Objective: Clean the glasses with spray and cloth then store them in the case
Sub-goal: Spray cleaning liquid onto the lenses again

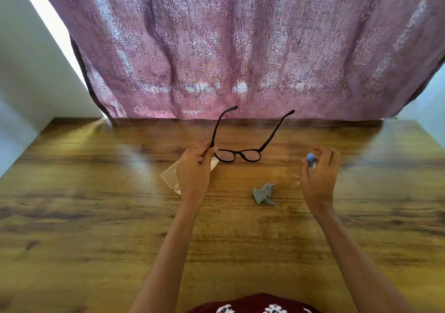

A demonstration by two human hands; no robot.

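I count one pair of glasses (238, 155), one spray bottle (310, 160), one cloth (263, 193) and one case (169, 175) on my wooden table (96, 192), whose top is glossy, with brown grain running side to side. My left hand (193, 168) pinches the glasses at the hinge corner of the thin black frame, lifting them above the table; both slim temples are unfolded and point away from me toward the mauve patterned curtain (240, 47), and the two lenses are rounded and clear. My right hand (319, 173) is wrapped around the small bottle, which looks clear with a rounded blue top poking out above my fingers. The cloth is grey and soft, crumpled into a little heap on the table between my two hands, touching neither. The case is a pale, translucent oblong lying flat, partly hidden under my left hand.
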